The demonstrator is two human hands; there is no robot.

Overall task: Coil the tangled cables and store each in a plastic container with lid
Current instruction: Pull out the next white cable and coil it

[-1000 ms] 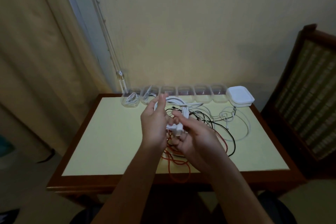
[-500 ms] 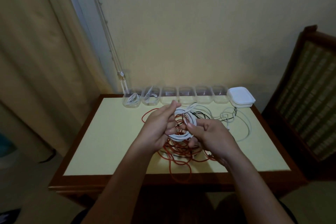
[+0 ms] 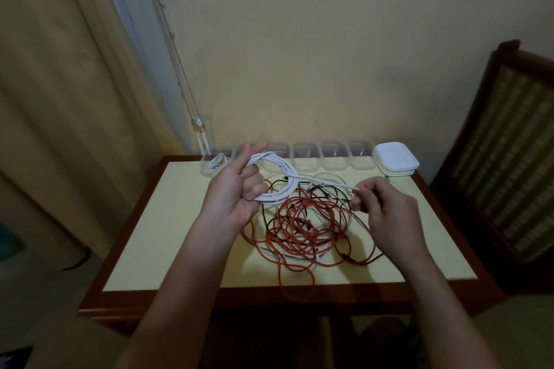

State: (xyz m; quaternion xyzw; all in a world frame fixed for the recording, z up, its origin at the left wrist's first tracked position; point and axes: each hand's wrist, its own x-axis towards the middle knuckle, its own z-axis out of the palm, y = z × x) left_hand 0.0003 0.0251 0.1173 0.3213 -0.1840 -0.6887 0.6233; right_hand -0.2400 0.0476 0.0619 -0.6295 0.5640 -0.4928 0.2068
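Observation:
My left hand (image 3: 236, 192) grips a coil of white cable (image 3: 280, 180), held up above the table's middle. From the coil a loose white tail runs right to my right hand (image 3: 386, 213), which pinches its end between thumb and fingers. Beneath both hands lies a tangle of red cable (image 3: 302, 228) mixed with black cable (image 3: 329, 189) and more white cable. A row of clear plastic containers (image 3: 332, 156) lines the table's far edge; the leftmost container (image 3: 214, 163) holds a coiled white cable. Stacked white lids (image 3: 395, 159) sit at the row's right end.
The yellow-topped wooden table (image 3: 168, 234) stands against a wall. A red loop hangs over the table's front edge. A wooden chair (image 3: 503, 153) stands to the right, a curtain (image 3: 60, 99) to the left.
My hands have drawn apart: the left keeps the white coil and moved left and up, the right slid out to the right along the white tail to its end.

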